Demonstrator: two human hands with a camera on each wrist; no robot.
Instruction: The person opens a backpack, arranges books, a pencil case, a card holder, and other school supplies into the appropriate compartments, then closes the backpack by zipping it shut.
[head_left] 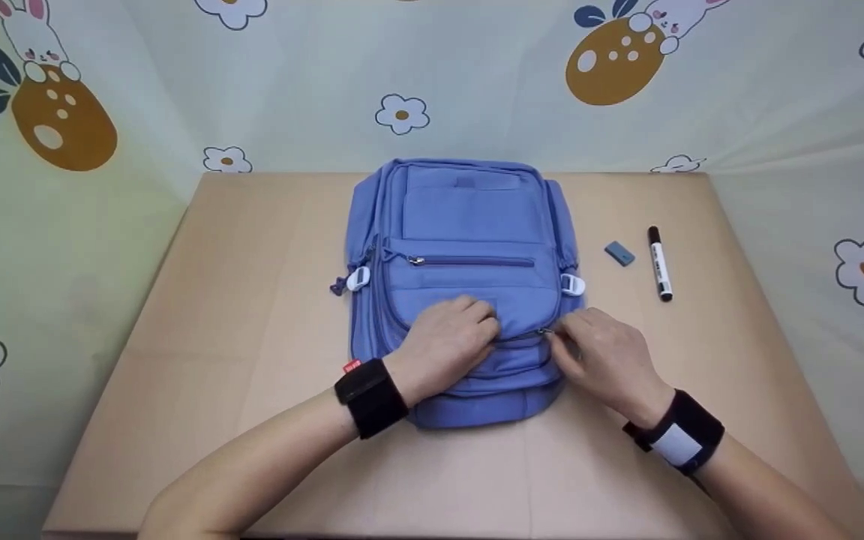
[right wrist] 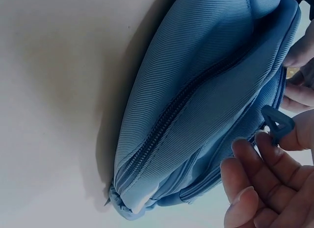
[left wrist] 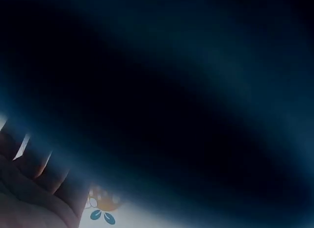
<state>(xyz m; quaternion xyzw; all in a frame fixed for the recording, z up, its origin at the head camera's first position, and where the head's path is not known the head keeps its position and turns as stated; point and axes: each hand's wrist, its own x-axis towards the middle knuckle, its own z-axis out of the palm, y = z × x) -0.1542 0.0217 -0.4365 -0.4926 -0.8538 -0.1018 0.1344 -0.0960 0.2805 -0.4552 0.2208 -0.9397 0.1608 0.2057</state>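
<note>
A blue backpack (head_left: 469, 217) lies front side up on the table. My left hand (head_left: 451, 337) curls its fingers on the lower front of the backpack, gripping the fabric beside a zipper; its fingertips are hidden in the head view. At that zipper's right end, my right hand (head_left: 604, 356) pinches the zipper pull (right wrist: 278, 122) between thumb and index finger. The right wrist view shows the pull's triangular loop and another zipper (right wrist: 181, 103) along the bag's lower pocket. Dark, blurred material fills most of the left wrist view, with left-hand fingers (left wrist: 41, 169) at its lower left.
To the right of the backpack lie a small blue-grey eraser-like block (head_left: 619, 253) and a black-and-white marker (head_left: 660, 264). The tan table (head_left: 252, 322) meets a patterned cloth (head_left: 312, 82) at the back and sides. White buckles (head_left: 358, 279) hang at the backpack's sides.
</note>
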